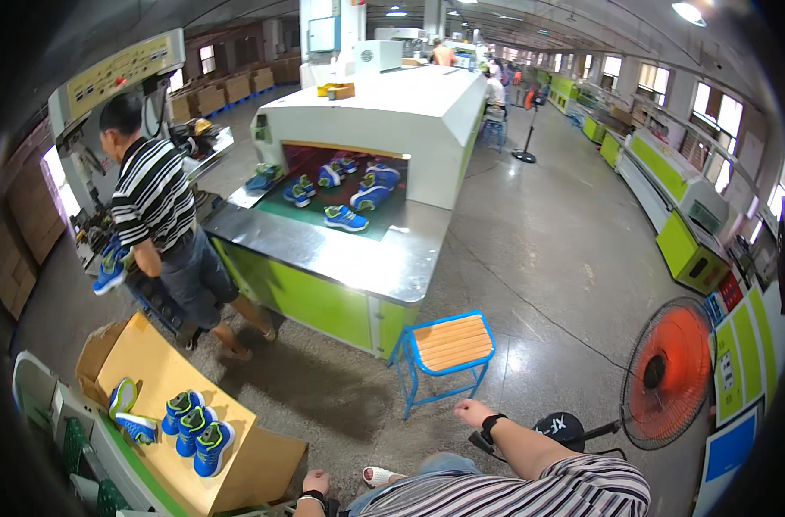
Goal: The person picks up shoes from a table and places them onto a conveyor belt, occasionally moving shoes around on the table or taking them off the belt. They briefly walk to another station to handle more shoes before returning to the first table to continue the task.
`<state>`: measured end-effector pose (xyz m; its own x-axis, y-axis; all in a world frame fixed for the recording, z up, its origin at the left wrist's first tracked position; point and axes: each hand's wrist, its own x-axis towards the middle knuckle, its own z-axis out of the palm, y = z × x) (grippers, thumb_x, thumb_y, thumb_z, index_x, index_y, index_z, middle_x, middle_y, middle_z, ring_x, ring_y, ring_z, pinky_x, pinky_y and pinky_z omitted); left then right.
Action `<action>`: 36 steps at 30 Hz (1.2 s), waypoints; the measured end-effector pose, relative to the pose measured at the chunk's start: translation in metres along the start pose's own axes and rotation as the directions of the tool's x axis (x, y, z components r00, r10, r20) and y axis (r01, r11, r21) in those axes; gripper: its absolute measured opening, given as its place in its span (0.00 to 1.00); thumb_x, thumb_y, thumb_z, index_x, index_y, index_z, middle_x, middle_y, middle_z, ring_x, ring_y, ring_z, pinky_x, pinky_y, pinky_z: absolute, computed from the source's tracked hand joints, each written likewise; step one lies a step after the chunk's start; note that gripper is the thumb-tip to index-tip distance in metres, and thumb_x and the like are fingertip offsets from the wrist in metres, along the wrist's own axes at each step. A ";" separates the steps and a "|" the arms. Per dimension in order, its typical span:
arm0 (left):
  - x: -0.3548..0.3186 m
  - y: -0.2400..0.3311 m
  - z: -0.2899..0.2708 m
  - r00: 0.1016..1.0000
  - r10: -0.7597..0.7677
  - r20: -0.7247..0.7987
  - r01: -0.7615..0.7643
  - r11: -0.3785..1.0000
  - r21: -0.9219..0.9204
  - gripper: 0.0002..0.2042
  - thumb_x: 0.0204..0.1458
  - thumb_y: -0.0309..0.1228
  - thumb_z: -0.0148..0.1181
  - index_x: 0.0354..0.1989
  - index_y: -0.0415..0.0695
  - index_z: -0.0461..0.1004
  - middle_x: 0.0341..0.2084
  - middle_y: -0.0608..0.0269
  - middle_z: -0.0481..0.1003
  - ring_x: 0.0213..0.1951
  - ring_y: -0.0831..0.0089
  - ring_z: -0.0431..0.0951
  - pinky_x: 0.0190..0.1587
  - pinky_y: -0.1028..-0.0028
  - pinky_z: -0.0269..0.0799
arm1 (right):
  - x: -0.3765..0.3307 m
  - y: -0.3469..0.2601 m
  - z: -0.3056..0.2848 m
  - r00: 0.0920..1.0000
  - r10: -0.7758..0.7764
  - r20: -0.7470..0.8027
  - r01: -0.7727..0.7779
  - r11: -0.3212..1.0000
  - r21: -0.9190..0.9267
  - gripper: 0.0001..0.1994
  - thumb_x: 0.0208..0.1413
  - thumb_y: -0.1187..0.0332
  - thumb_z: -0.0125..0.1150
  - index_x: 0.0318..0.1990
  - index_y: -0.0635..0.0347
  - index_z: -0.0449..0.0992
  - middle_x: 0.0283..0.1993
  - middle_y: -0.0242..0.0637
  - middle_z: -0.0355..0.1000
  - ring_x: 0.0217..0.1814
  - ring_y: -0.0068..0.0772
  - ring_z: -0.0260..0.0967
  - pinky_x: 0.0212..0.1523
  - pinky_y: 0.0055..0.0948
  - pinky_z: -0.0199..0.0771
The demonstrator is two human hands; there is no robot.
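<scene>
1. Your left hand is low beside the tan tabletop; your right hand is just short of the blue-framed stool. Neither visibly holds anything (you cannot tell here whether the fingers are together or apart).
2. Nearest your left hand, the blue shoes sit on that tabletop: an upright cluster, with two others to its left.
3. The shoe handling looks partway along: those are set down, while more shoes rest on the green belt and your co-worker holds at least one.
4. Mind the tabletop's right edge; the closest shoe stands near it.
5. Floor opens out beyond the stool; the orange fan bounds your right.
</scene>
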<state>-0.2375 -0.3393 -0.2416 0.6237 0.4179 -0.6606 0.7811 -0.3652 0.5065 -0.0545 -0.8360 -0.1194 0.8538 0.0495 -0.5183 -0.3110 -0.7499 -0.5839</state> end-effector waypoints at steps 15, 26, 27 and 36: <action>-0.094 -0.055 -0.044 0.916 -0.364 -0.170 0.340 0.928 -0.154 0.22 0.51 0.40 0.60 0.50 0.39 0.75 0.43 0.46 0.78 0.48 0.48 0.77 0.52 0.59 0.73 | 0.199 -0.006 0.071 0.731 0.218 0.647 0.305 0.744 -0.595 0.10 0.58 0.63 0.56 0.40 0.59 0.78 0.34 0.42 0.76 0.31 0.38 0.76 0.31 0.38 0.76; -0.101 -0.021 -0.071 0.409 -0.686 -0.601 -0.002 0.658 -0.753 0.11 0.58 0.33 0.56 0.39 0.37 0.77 0.33 0.50 0.80 0.37 0.63 0.81 0.42 0.68 0.74 | 0.291 -0.417 0.155 0.628 -0.493 0.602 0.750 0.590 -0.299 0.15 0.56 0.65 0.60 0.49 0.62 0.74 0.43 0.50 0.78 0.48 0.48 0.76 0.48 0.39 0.76; -0.098 -0.020 -0.099 0.391 -0.651 -0.651 -0.049 0.691 -0.721 0.10 0.59 0.32 0.54 0.39 0.36 0.76 0.32 0.55 0.79 0.36 0.67 0.79 0.43 0.68 0.73 | 0.294 -0.453 0.170 0.569 -0.517 0.640 0.774 0.600 -0.203 0.15 0.56 0.66 0.60 0.50 0.61 0.74 0.43 0.48 0.78 0.48 0.46 0.76 0.48 0.38 0.75; -0.002 0.003 -0.378 0.232 -0.558 -0.797 -0.168 0.784 -0.598 0.19 0.57 0.39 0.59 0.48 0.34 0.75 0.38 0.55 0.79 0.40 0.69 0.78 0.44 0.72 0.73 | 0.135 -0.662 0.316 -0.057 -0.732 0.679 0.891 0.270 0.365 0.21 0.55 0.64 0.64 0.54 0.66 0.72 0.53 0.51 0.72 0.58 0.47 0.70 0.59 0.37 0.68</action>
<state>-0.2254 -0.0266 -0.0291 -0.2681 0.9634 0.0057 0.5253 0.1413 0.8391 0.1353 -0.1242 -0.0002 -0.1042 0.9940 0.0325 0.5245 0.0827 -0.8474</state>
